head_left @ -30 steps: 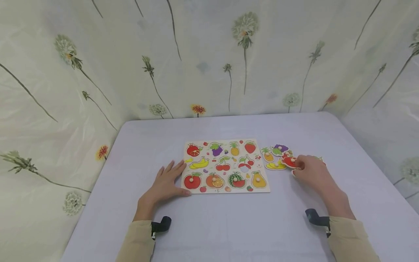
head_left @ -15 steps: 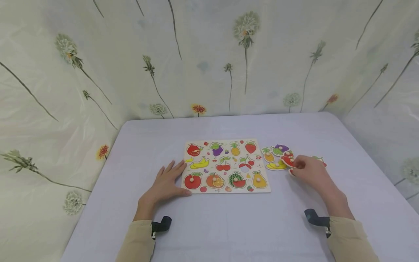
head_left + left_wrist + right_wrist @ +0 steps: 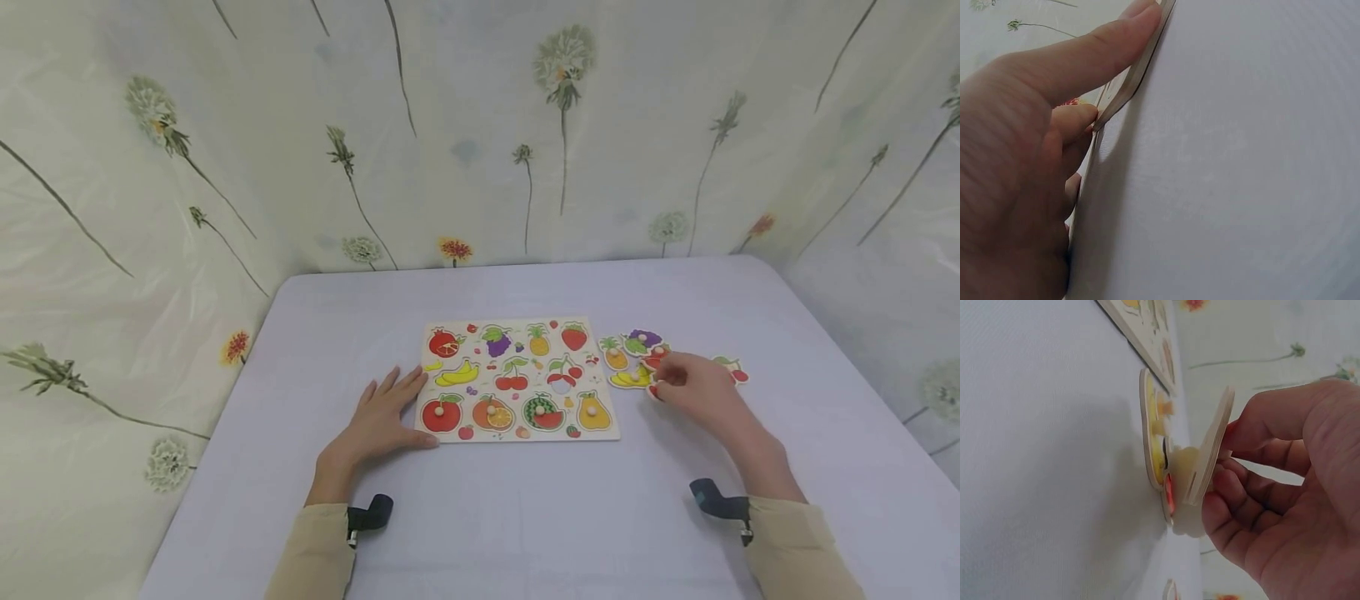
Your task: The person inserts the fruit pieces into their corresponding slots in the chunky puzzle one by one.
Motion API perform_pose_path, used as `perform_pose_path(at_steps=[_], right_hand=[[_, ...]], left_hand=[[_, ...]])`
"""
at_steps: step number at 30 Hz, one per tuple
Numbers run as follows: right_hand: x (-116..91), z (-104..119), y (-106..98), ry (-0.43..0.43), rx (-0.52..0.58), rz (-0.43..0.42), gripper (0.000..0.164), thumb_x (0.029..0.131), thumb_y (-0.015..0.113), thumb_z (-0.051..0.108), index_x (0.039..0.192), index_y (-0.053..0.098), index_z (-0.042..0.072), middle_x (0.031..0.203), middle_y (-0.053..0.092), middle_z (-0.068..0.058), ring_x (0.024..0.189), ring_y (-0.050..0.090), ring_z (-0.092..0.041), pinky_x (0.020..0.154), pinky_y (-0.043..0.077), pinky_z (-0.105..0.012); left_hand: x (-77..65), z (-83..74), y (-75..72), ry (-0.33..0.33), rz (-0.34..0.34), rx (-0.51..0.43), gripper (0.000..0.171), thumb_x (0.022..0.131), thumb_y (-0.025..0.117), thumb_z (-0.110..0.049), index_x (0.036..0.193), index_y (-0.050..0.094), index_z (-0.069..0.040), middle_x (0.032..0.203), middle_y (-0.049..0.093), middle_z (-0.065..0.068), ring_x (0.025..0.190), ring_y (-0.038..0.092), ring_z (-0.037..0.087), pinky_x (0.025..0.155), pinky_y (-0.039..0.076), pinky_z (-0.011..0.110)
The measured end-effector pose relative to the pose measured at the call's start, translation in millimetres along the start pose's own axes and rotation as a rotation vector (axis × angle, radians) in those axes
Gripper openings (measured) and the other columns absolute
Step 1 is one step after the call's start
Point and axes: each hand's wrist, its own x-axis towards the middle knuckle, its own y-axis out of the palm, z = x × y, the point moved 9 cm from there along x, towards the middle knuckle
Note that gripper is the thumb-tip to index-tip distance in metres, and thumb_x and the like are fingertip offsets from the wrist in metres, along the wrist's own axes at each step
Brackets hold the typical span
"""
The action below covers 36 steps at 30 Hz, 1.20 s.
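My left hand (image 3: 384,415) lies spread at the left edge of a wooden fruit puzzle board (image 3: 480,437). Its thumb touches the near left corner, seen close in the left wrist view. To the board's right, my right hand (image 3: 701,390) pinches a wooden puzzle piece (image 3: 1213,447), tilted nearly on edge. A bit of red shows under the fingers in the head view; its fruit is hidden. A pale scalloped wooden piece (image 3: 1188,509) shows right behind it. Close by lie a banana piece (image 3: 632,379), a pineapple piece (image 3: 615,358), a grape piece (image 3: 645,338) and a red piece (image 3: 657,357).
Knobbed apple (image 3: 441,414), orange (image 3: 492,413), watermelon (image 3: 542,413) and pear (image 3: 593,412) pieces sit in the board's near row. A cherry piece (image 3: 736,372) lies beyond my right hand. Floral fabric (image 3: 480,167) hangs behind the white-covered table (image 3: 525,517).
My right hand has shifted slightly left with the pinched piece, toward the banana piece. More of the cherry piece shows. My left hand has stayed still.
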Motion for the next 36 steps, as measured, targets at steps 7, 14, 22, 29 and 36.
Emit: perform_pose_path(at_steps=[7,14,22,29,36], right_hand=[[1,19,8,-0.055,0.006,0.026,0.015,0.089,0.064,0.015,0.102,0.065,0.009,0.095,0.062,-0.010,0.087,0.053,-0.024,0.066,0.049,-0.027],[2,33,14,-0.090,0.009,0.034,0.014,0.089,0.064,0.014,0.102,0.065,0.010,0.094,0.062,-0.009,0.087,0.054,-0.023,0.068,0.049,-0.027],[10,43,26,-0.139,-0.007,0.026,0.012,0.088,0.065,0.013,0.100,0.067,0.011,0.092,0.062,-0.007,0.088,0.053,-0.023,0.069,0.049,-0.027],[15,51,39,-0.158,-0.013,0.022,0.011,0.087,0.069,0.014,0.098,0.068,0.011,0.091,0.063,-0.005,0.087,0.054,-0.022,0.072,0.050,-0.027],[21,62,46,-0.194,-0.026,0.012,0.010,0.088,0.068,0.012,0.097,0.068,0.011,0.091,0.065,-0.005,0.086,0.055,-0.022,0.075,0.052,-0.030]], left_hand=[[-0.9,-1.3,-1.4,0.003,-0.007,-0.003,0.107,0.070,0.080,-0.059,0.158,0.028,-0.028,0.166,0.024,-0.009,0.158,0.004,0.025,0.126,0.001,0.057],[-0.6,-0.5,-1.1,-0.001,-0.007,-0.002,0.107,0.069,0.080,-0.059,0.158,0.027,-0.029,0.166,0.024,-0.010,0.158,0.004,0.024,0.126,0.000,0.056],[2.0,3.2,1.5,0.000,-0.007,0.008,0.108,0.069,0.080,-0.061,0.158,0.027,-0.030,0.166,0.023,-0.012,0.158,0.003,0.022,0.127,0.000,0.055],[1.6,0.2,1.9,0.010,-0.001,-0.001,0.109,0.069,0.081,-0.061,0.158,0.027,-0.027,0.166,0.023,-0.009,0.158,0.005,0.025,0.126,0.001,0.056],[1.4,0.9,0.7,0.004,-0.011,0.007,0.108,0.069,0.081,-0.060,0.158,0.028,-0.028,0.166,0.024,-0.009,0.158,0.005,0.024,0.127,0.001,0.056]])
